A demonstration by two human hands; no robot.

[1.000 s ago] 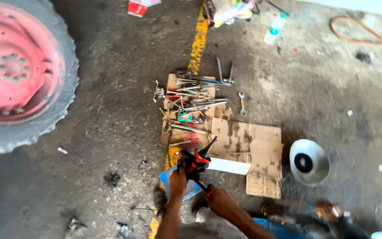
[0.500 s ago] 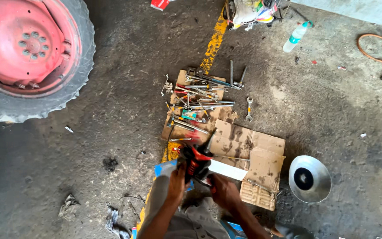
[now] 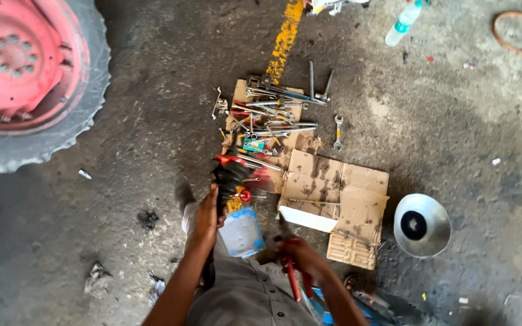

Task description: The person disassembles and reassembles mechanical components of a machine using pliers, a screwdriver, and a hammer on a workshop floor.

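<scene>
Head view, nearest first: the right hand (image 3: 302,258) is closed around a red-handled tool (image 3: 292,279) held low, close to the body, its working end hidden. Just beyond, the left hand (image 3: 208,212) grips the lower end of a black ribbed rubber part (image 3: 231,175) with red at its top, holding it upright over the floor. Between the two hands a blue and white container (image 3: 241,232) lies on the ground. Right of it, a flattened cardboard sheet (image 3: 345,202) carries a white strip (image 3: 307,218), and a shiny metal funnel-shaped bowl (image 3: 422,224) sits just beside the sheet's right edge. Farther out, a pile of wrenches and rods (image 3: 270,118) lies on more cardboard near a yellow painted line (image 3: 285,39). Far left stands a red-rimmed tyre (image 3: 28,78); far right, a plastic bottle (image 3: 403,24) lies on the ground.
</scene>
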